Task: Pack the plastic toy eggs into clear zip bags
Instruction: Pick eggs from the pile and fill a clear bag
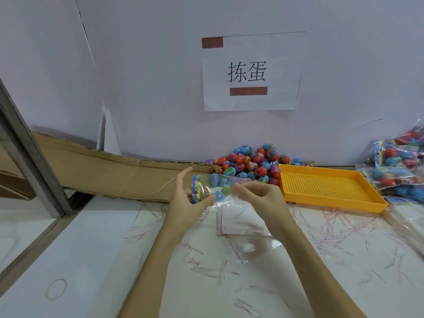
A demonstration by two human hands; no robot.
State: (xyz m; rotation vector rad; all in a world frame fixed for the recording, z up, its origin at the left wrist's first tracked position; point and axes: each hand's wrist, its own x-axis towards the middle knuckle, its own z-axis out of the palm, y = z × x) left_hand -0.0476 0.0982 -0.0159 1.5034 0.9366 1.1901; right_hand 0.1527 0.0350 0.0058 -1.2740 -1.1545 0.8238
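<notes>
both hands hold one clear zip bag with a printed colour header strip [207, 191] above the white work table [91, 244], in front of the loose heap of blue, red and purple plastic toy eggs [247, 165] piled against the back wall. the left hand [183, 198] holds the header end between thumb and partly extended fingers; the right hand [259, 193] has its fingers curled, pinching the opposite end. at least three eggs, two blue and one green, show through the film.

risks, as judged from this position: the bag lies sideways between the hands, so if its mouth is not sealed an egg may roll out. thin film pinched at two points may slip or twist, giving a poor seal. the scattered red-edged plastic strips [339, 228] on the table could catch in the closure.

not determinable: which end carries the zip and whether it is closed; the total egg count, as the right fingers and glare cover part of the bag. the finished filled bags [399, 166] at far right are blurred and cut by the frame edge. the orange perforated plastic tray [325, 187] sits beside the heap. empty clear bags [241, 222] lie below the hands.
</notes>
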